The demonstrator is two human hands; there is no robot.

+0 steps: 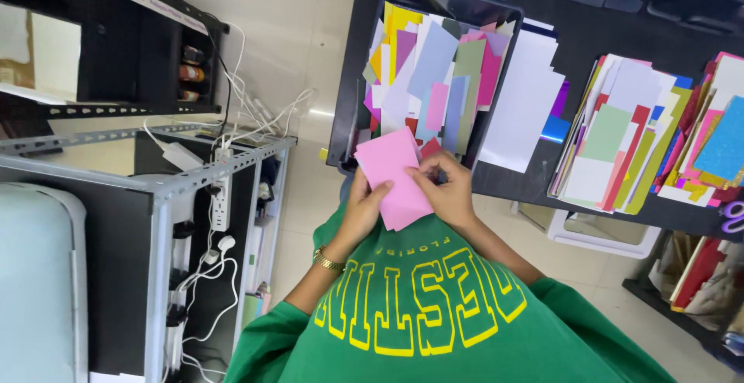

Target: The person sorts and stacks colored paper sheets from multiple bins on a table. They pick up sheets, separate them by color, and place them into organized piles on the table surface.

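Gripping pink card sheets (390, 174) tight, left hand (363, 206) thumb clamped over, right hand (447, 189) fingers pinching edge. Loose pinch, sheets probably slide into black bin (341, 131) of coloured paper scraps (434, 77).

Bright, even indoor light, sharp at centre

A glare patch whitens the pale floor (314, 112) in the upper middle of the frame; shadows are soft and faint. The black bench (620, 19) at the upper right reads dark with little detail. Straight edges bow toward the left and right borders, and the corners look slightly soft.
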